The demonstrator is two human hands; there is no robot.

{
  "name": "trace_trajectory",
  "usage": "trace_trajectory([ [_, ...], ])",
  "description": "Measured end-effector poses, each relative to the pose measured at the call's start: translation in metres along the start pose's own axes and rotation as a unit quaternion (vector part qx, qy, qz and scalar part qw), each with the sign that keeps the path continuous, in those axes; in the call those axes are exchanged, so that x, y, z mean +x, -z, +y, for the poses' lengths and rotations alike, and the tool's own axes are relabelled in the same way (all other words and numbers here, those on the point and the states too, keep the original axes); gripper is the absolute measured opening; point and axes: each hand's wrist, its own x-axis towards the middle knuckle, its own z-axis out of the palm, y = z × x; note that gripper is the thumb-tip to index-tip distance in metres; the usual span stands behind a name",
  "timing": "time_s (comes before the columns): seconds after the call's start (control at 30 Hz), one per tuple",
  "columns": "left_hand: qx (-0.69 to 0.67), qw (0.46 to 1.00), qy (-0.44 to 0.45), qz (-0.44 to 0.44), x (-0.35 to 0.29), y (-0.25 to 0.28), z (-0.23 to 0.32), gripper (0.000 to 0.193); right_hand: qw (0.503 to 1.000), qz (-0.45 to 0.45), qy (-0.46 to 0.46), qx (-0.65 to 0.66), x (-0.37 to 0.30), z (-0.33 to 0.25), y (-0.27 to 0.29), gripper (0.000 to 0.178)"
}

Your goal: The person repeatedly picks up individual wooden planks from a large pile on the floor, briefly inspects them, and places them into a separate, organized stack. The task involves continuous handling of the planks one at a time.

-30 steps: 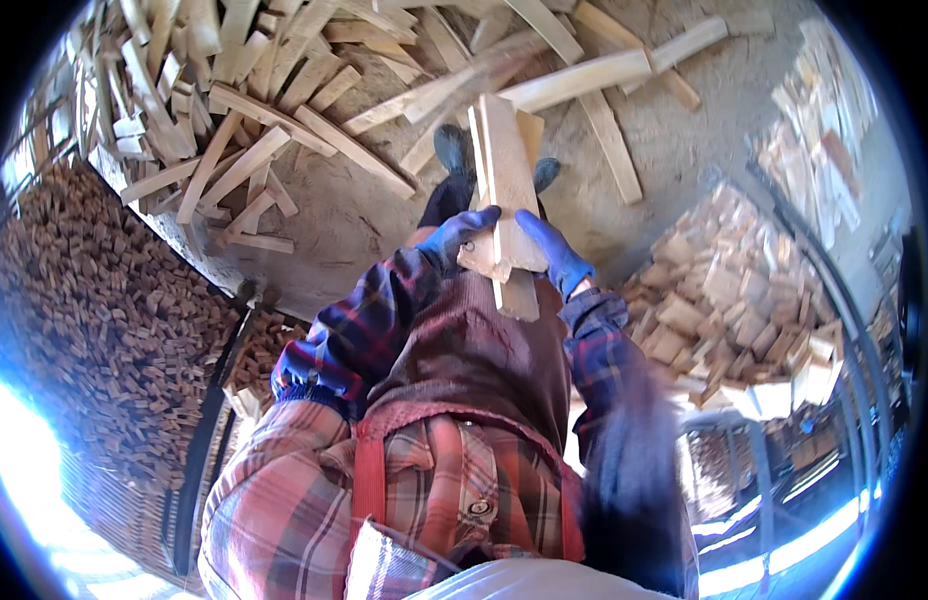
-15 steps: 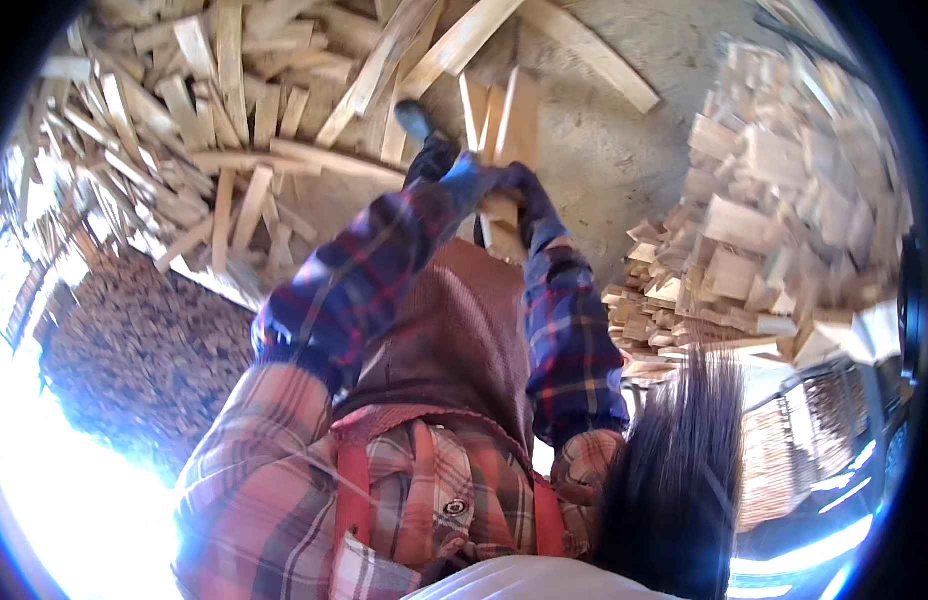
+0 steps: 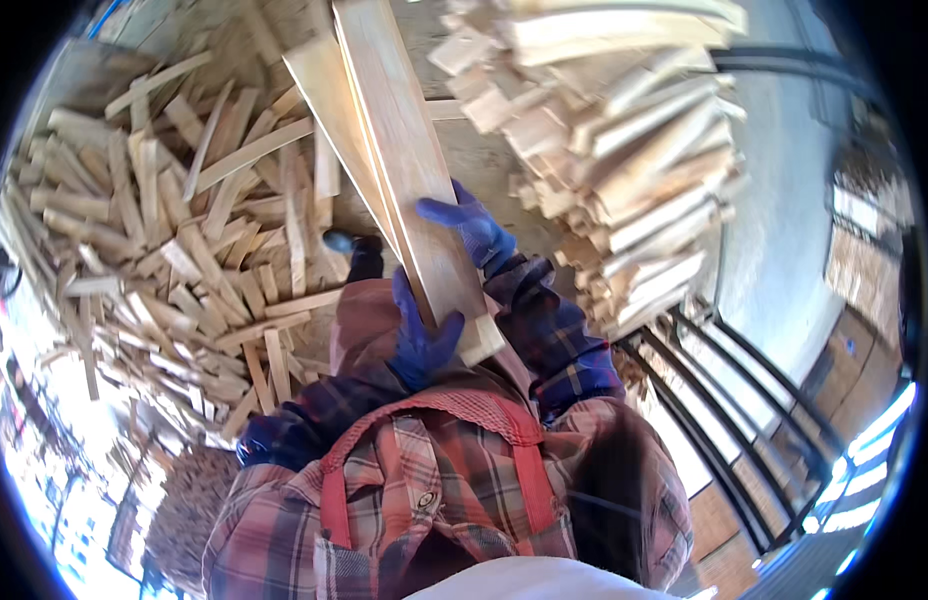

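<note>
Two or more long, pale wooden boards [image 3: 409, 150] are held together in front of my body, tilted up and slightly left. My left hand [image 3: 424, 340], in a blue glove, wraps the near end of the boards from the left and below. My right hand [image 3: 474, 228], gloved likewise, grips their right edge farther along, with its thumb across the top face. At the far end the boards spread apart, and a thinner one [image 3: 334, 110] slants out to the left. Their undersides are hidden.
A large loose heap of wooden slats [image 3: 164, 250] covers the ground on the left. At the right stands a layered stack of boards [image 3: 624, 170], partly blurred. Black metal bars [image 3: 704, 430] run below that stack. A dark boot [image 3: 339, 240] shows beside the heap.
Both hands have lifted the boards up and closer to my body. My grip has spread, with the right hand now farther along. The view has swung toward the right-hand stack.
</note>
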Motion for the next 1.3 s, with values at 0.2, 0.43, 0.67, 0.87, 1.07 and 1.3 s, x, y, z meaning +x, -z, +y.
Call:
trace_trajectory([
  [0.2,0.196,0.934,-0.217,-0.206,0.074,-0.044,0.068,0.079,0.944,0.255,0.181,-0.108,-0.125,-0.08,0.071,0.045],
  [0.43,0.212,0.97,-0.079,-0.09,0.088,0.02,0.044,0.065,0.75,0.52,0.342,-0.222,-0.151,-0.186,0.173,0.067],
  [0.67,0.266,0.942,0.194,0.064,0.036,0.182,-0.039,0.055,0.831,0.125,0.306,-0.447,0.063,-0.038,0.123,0.058],
  [0.87,0.068,0.929,0.241,0.273,-0.003,0.28,-0.201,0.052,0.877,-0.068,0.008,-0.476,0.143,0.139,-0.084,0.051],
  [1.07,0.06,0.896,0.383,0.218,0.046,0.413,-0.241,0.047,0.906,0.012,-0.198,-0.375,0.309,0.235,-0.064,0.06],
  [1.3,0.489,0.775,0.281,0.285,0.195,0.613,-0.3,0.056,0.774,0.113,-0.165,-0.6,0.555,0.338,0.055,0.065],
])
